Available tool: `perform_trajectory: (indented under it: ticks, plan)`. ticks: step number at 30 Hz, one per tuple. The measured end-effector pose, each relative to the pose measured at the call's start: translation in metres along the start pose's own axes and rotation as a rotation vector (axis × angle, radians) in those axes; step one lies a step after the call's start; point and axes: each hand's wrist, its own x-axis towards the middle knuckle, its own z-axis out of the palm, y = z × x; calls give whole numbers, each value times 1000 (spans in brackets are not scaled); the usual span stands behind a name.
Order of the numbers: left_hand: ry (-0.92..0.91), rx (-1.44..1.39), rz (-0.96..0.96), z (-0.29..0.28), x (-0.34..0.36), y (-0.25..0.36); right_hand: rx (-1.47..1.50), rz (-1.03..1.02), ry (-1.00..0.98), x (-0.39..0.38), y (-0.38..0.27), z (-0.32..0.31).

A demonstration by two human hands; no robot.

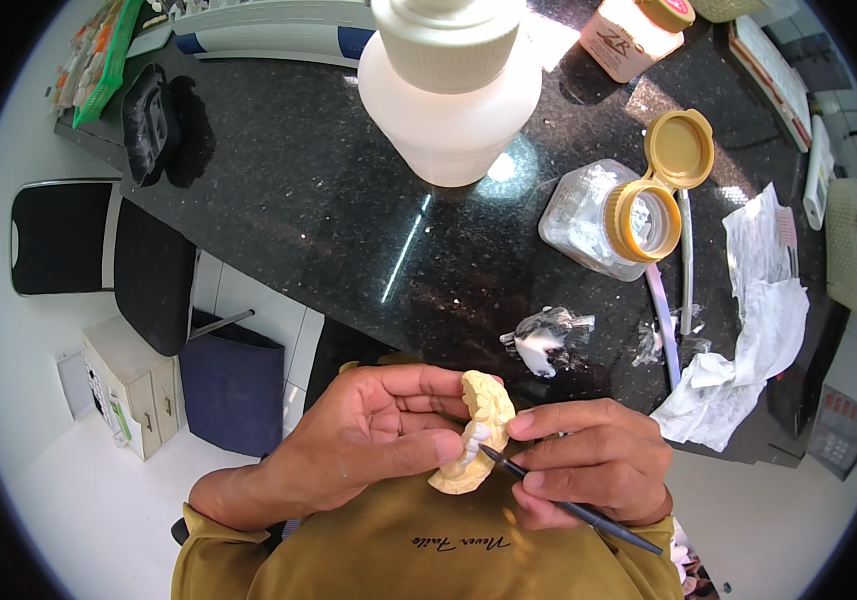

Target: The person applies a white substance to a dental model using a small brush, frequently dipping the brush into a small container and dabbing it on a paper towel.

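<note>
The yellow dental cast (489, 404) is in my left hand (364, 435), just off the near edge of the table, above my lap. My thumb presses its near face by the row of white teeth (475, 438), with the fingers curled behind. In my right hand (597, 462) I pinch a slim black tool (589, 512) like a pen, its tip at those teeth; whether it touches them or stops just short, I cannot tell. My right index fingertip seems to rest on the cast's side.

The cast has nothing but my grip under it, so if the thumb slipped it could drop past the table edge and chip. Too hard a push of the tip could, I judge, scratch or dislodge a white tooth, and my thumb sits close enough to be jabbed if it skids.

Near that edge of the black table (289, 265) lies crumpled clear film (549, 340) with a white lump. Beyond it, toward the right edge, an uncapped jar (589, 220) of white stuff leans over, gold lid (680, 150) flipped back; a knock could spill it. A lilac stick (663, 325) and white tissue (747, 330) lie nearer the right corner, and a big white bottle (444, 120) stands toward the far edge.
</note>
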Motion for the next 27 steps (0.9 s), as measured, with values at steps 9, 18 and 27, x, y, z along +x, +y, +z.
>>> perform_trajectory:
  ticks: [9, 18, 27]
  plan:
    - [-42, -19, 11, -2, 0, 0, 35, 5, 43, -1, 1, 2]
    - [-8, -6, -12, -2, 0, 2, 11, 11, 28, 2, 0, 2]
    - [-1, -3, -15, -3, -1, 2, 10, -14, 23, 3, 2, 3]
